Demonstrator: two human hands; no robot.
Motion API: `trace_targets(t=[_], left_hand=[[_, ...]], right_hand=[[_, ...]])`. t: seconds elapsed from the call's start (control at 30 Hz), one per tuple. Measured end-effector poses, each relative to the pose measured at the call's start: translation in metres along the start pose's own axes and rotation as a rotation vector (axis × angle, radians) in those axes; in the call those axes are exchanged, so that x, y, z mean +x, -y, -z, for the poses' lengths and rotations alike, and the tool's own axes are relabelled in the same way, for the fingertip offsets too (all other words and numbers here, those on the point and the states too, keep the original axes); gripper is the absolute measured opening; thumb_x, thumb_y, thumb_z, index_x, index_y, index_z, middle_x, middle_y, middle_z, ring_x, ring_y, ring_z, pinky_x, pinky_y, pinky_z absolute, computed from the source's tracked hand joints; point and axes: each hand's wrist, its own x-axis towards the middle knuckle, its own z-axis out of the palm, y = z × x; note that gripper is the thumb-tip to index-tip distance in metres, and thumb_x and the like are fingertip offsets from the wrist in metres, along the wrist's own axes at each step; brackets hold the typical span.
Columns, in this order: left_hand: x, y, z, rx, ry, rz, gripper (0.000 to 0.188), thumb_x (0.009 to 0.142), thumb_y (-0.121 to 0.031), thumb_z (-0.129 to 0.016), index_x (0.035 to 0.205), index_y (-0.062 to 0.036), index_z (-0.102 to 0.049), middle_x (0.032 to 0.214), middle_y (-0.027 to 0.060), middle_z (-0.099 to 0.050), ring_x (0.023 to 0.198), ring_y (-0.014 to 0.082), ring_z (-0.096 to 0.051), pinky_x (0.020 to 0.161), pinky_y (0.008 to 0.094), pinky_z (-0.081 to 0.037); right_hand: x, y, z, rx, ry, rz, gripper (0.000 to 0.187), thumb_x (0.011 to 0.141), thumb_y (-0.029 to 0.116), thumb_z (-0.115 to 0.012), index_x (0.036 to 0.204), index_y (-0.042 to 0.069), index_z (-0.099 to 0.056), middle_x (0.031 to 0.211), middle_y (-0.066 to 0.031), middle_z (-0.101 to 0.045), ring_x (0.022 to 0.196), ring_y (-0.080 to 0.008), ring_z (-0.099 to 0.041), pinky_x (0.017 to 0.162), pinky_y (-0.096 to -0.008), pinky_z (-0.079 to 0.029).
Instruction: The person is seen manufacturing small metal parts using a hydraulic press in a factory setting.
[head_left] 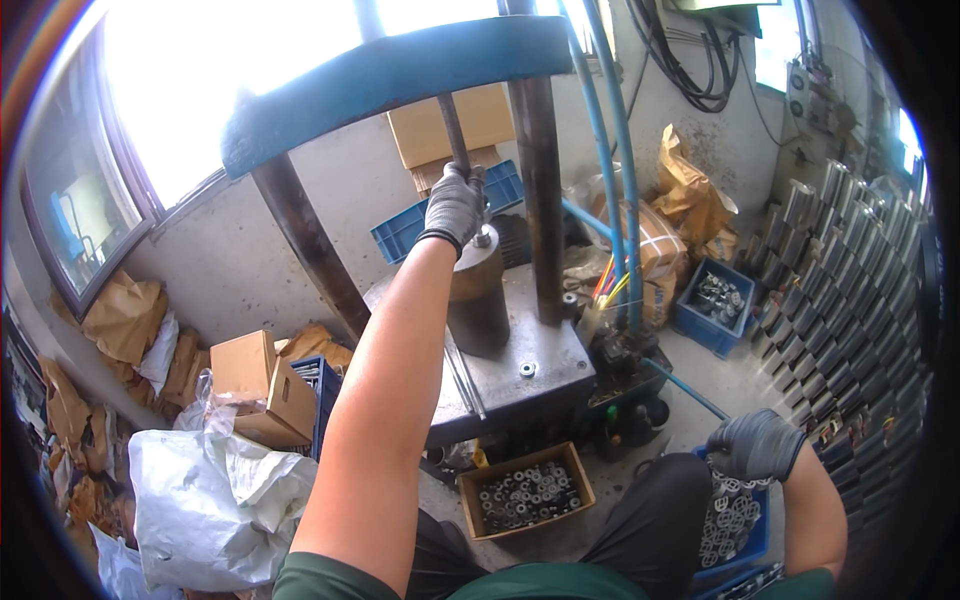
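My left hand [458, 205], in a grey knit glove, is closed around the lower part of a dark metal rod [453, 130] under the blue crossbeam of a press [400, 85]. Just below it, a small metal fitting [484, 238] sits on top of an upright steel cylinder [478, 300]. That cylinder stands on the press's metal table [540, 345]. At the lower right, my right hand [757, 445], also gloved, is closed, fingers curled downward, over a blue crate [762, 535] of round openwork metal parts [728, 525]. Whatever its fingers hold is hidden.
Thin metal rods [464, 385] and a small ring [527, 370] lie on the press table. Between my knees is a cardboard box [575, 470] of small metal rings. Stacked metal tubes [850, 270] fill the right side. A white sack [205, 510] lies at left.
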Motion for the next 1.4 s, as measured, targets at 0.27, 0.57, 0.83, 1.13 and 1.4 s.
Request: trace_targets(t=[0.27,0.57,0.83,1.13,1.4], left_hand=[[0.003,0.0,-0.003,0.01,0.0,-0.005,0.035,0.112,-0.036,-0.056,0.125,-0.0038,-0.059,0.075,0.0065,-0.066,0.066,0.0162,-0.066,0.062,0.0366,-0.055],[-0.006,-0.005,-0.002,-0.002,0.005,0.0,0.037,0.112,-0.037,-0.056,0.127,-0.0035,-0.059,0.078,0.0082,-0.068,0.069,0.0179,-0.069,0.061,0.0373,-0.057],[-0.008,-0.003,-0.001,-0.039,0.017,-0.001,0.037,0.112,-0.037,-0.056,0.129,-0.0038,-0.058,0.078,0.0077,-0.067,0.069,0.0179,-0.068,0.061,0.037,-0.057],[-0.001,0.003,-0.005,-0.037,-0.002,-0.007,0.037,0.111,-0.04,-0.057,0.123,-0.0045,-0.058,0.08,0.0082,-0.068,0.069,0.0177,-0.068,0.062,0.0374,-0.057],[-0.001,0.01,-0.001,0.028,-0.004,-0.002,0.04,0.111,-0.042,-0.055,0.122,-0.0038,-0.058,0.08,0.01,-0.07,0.071,0.0203,-0.069,0.065,0.0385,-0.057]], right_hand=[[-0.002,0.008,-0.003,-0.08,0.211,-0.033,0.032,0.091,0.033,-0.064,0.11,0.013,-0.08,0.102,-0.0129,-0.078,0.096,-0.0351,-0.075,0.087,-0.0458,-0.06],[-0.006,-0.001,-0.011,0.072,-0.296,0.028,0.032,0.092,0.036,-0.064,0.108,0.014,-0.08,0.098,-0.0143,-0.078,0.093,-0.0358,-0.075,0.084,-0.0466,-0.06],[0.0,0.004,0.002,0.168,-0.491,0.015,0.02,0.088,0.024,-0.072,0.099,0.009,-0.079,0.084,-0.0167,-0.074,0.081,-0.035,-0.074,0.075,-0.0434,-0.059],[0.126,-0.038,0.122,0.088,-1.423,0.148,0.022,0.09,0.002,-0.072,0.112,0.002,-0.073,0.101,-0.0186,-0.075,0.089,-0.0343,-0.075,0.082,-0.0403,-0.061],[0.087,-0.021,0.09,0.02,-1.121,0.04,0.033,0.09,0.004,-0.068,0.123,0.003,-0.069,0.11,-0.0209,-0.073,0.093,-0.0346,-0.075,0.084,-0.0426,-0.06]])
